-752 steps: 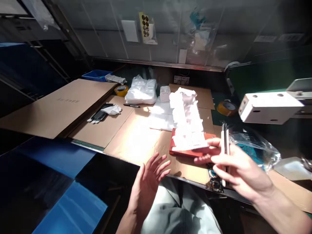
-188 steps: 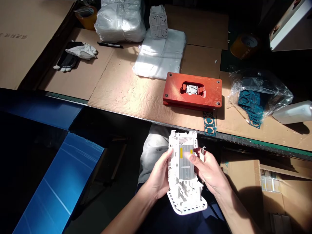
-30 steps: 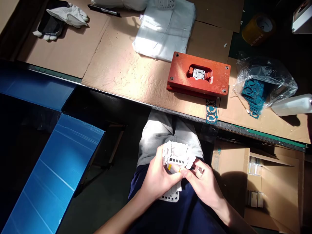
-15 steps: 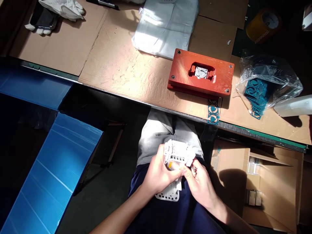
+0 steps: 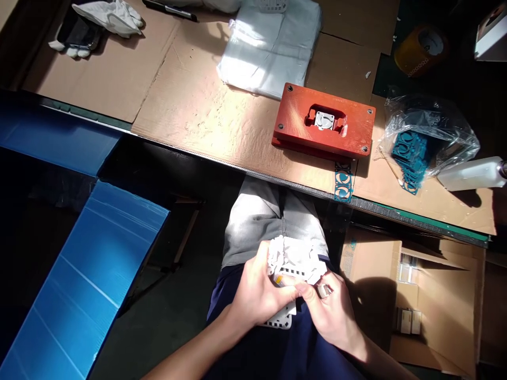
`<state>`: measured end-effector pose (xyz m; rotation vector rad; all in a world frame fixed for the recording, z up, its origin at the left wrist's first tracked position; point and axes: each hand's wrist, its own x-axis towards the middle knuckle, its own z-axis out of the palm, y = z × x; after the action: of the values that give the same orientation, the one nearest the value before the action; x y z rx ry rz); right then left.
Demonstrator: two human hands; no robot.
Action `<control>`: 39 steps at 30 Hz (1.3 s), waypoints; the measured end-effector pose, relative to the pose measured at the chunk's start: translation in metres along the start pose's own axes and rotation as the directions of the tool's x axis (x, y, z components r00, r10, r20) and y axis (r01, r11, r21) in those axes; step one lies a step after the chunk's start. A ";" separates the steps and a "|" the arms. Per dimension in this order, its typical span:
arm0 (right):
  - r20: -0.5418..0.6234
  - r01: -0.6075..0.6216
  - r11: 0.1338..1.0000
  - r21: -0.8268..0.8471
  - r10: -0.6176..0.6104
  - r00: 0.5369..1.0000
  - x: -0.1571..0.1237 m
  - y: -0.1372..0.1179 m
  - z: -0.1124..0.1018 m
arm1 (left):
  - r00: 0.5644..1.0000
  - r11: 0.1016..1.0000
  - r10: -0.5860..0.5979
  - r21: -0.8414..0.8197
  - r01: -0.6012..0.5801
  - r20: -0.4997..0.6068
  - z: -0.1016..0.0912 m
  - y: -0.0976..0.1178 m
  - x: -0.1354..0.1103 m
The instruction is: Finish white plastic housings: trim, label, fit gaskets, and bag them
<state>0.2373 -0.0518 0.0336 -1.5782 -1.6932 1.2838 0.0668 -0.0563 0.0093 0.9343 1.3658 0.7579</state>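
Note:
Over my lap I hold a white moulded plastic part (image 5: 293,259) with a yellow tab showing on it. My left hand (image 5: 255,293) wraps round its left side, fingers closed on it. My right hand (image 5: 330,311) grips the right side, thumb and forefinger pinched at the yellow tab, with a small tool tucked in its fingers. The lower perforated end of the part (image 5: 279,320) sticks out under my hands. On the bench beyond, a red fixture plate (image 5: 291,119) holds a small grey piece (image 5: 324,120) in its recess.
Cardboard covers the bench (image 5: 198,105). Folded white bags (image 5: 269,47) lie at the back, a white glove on a phone (image 5: 106,13) far left, yellow tape (image 5: 422,45), a clear bag of teal gaskets (image 5: 423,142), a white bottle (image 5: 471,174). Blue sheet (image 5: 79,285) stands left, an open carton (image 5: 431,301) right.
Compared with half a second ago, both hands and the white part sit slightly lower and to the right in my lap. My grip on the part is unchanged.

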 end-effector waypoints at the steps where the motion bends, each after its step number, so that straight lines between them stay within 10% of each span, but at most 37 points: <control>1: 0.000 -0.014 1.000 0.012 0.014 1.000 0.000 0.004 0.002 | 1.000 1.000 -0.010 -0.010 0.010 0.002 0.000 -0.002 0.001; 11: 0.156 -0.334 0.936 0.106 0.316 0.936 0.016 0.028 0.011 | 0.996 0.996 -0.083 -0.011 0.083 0.010 -0.006 -0.008 0.019; 25: 0.085 -0.243 0.956 0.167 0.232 0.969 0.018 0.034 0.015 | 0.997 0.991 -0.068 -0.122 0.062 -0.046 0.001 -0.013 0.020; 39: 0.365 -0.366 0.809 0.460 0.203 0.909 0.035 0.043 0.014 | 0.970 0.925 -0.220 -0.294 0.242 0.105 -0.005 -0.030 0.011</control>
<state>0.2391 -0.0277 -0.0176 -1.3818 -1.1196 2.0262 0.0603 -0.0598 -0.0223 0.5397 1.2275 0.7223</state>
